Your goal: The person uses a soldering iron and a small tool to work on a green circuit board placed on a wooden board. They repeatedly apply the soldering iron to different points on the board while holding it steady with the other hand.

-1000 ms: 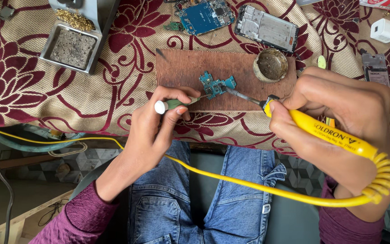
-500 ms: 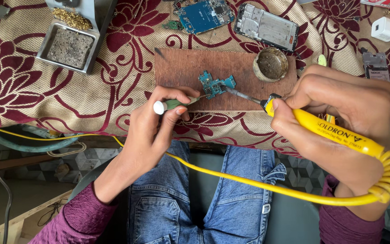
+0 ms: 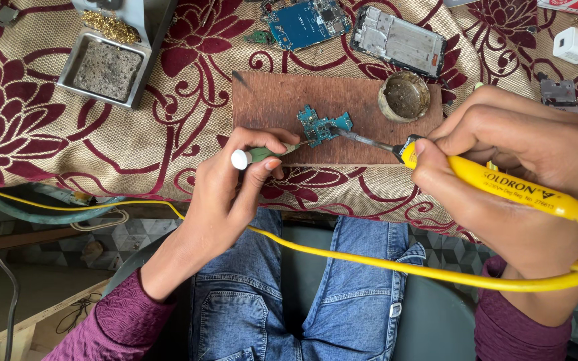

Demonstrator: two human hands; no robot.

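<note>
- The small circuit board (image 3: 323,125) is lying flat near the middle of the wooden block (image 3: 269,100), which is sitting on the floral cloth (image 3: 135,147); only the head view is showing it.
- Your left hand (image 3: 235,180) is closing around a green-handled tool with a white cap (image 3: 255,157), and its thin tip is pressing on the board's left edge, pinning it to the block.
- Your right hand (image 3: 510,174) is gripping the yellow soldering iron (image 3: 496,184) like a pen, and its tip is touching the board's right edge; the yellow cord (image 3: 369,261) is trailing below the block, across your lap.
- A round tin of flux (image 3: 404,95) is standing on the block's right end, just beside the board.
- The board is looking light, stiff and fragile, likely to slide under the iron; you are best steadying it at its bare edges, never on the components.
- A larger blue board (image 3: 306,21) and a phone frame (image 3: 398,39) are lying beyond the block.
</note>
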